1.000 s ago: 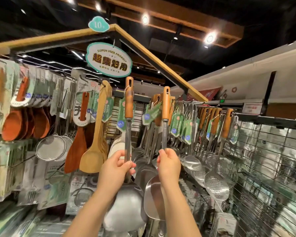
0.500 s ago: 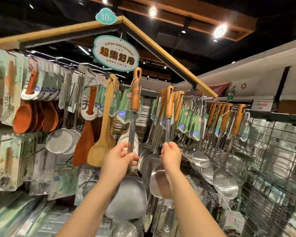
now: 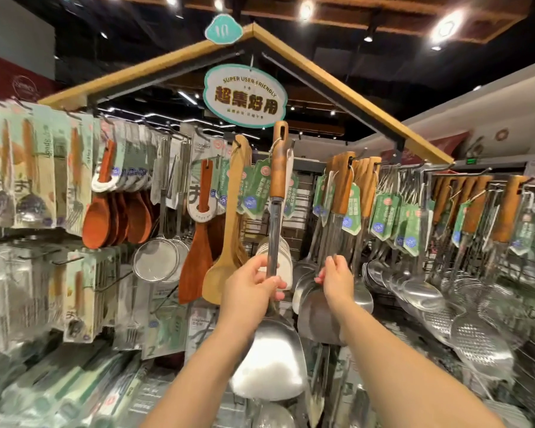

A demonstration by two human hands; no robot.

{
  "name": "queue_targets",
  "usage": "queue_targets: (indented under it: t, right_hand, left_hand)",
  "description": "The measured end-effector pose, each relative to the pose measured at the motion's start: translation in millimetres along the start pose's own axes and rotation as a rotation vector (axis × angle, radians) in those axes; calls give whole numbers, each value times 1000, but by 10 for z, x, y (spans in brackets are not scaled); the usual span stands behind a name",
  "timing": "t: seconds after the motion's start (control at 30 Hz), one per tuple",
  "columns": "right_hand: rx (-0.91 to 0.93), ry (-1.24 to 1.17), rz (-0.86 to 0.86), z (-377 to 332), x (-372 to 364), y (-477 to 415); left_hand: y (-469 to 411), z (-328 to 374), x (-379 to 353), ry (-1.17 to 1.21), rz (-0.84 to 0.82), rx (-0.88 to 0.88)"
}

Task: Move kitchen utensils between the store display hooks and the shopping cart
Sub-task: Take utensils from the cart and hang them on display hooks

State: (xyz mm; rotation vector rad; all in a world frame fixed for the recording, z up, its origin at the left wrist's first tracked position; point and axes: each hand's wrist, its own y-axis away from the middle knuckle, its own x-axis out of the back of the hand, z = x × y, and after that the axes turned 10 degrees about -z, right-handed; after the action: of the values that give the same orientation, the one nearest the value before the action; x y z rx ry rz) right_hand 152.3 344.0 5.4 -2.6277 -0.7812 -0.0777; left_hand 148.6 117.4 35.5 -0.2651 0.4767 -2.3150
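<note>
Fingers of the left hand [image 3: 254,285] curl round the steel shaft of a wooden-handled spatula [image 3: 273,230], held upright, blade down, before the display. Beside it, the right hand [image 3: 337,281] meets the shafts of the hanging spatulas [image 3: 342,186]; whether it grips one cannot be told.

The left hand [image 3: 254,285] covers part of the shaft of the steel spatula [image 3: 274,353] it grips, and glare washes out the blade's lower edge. The right hand [image 3: 337,281] hides the shafts of the hanging spatulas [image 3: 312,313]; whether its fingers pinch any cannot be told. The 2 forearms run off the bottom edge. The packaged utensils [image 3: 78,288] at left are blurred, and print on the green tags [image 3: 383,217] is too small to read.
</note>
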Motion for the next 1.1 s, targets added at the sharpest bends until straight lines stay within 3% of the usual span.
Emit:
queue_targets:
  t: [0.13, 0.23, 0.37, 0.5, 0.63, 0.83, 1.1]
  right_hand:
    - [-53, 124, 31, -14, 94, 72]
    - [-52, 78, 215, -174, 176, 196]
    - [110, -50, 332, -604, 208, 452]
    - [302, -56, 215, -983, 168, 768]
    - [331, -47, 44, -1105, 146, 1006]
    - [275, -213, 13, -1116, 224, 1050]
    - [193, -209, 66, -1052, 440, 904]
  left_hand:
    - [18, -33, 2, -3, -10, 7]
    - [35, -29, -50, 12, -40, 8]
    - [-24, 17, -201, -8, -72, -21]
    - [-87, 63, -372, -46, -126, -69]
    - [-106, 22, -533, -159, -134, -105]
    - [-74, 18, -716, -206, -208, -79]
    - [-95, 45, -959, -212, -251, -107]
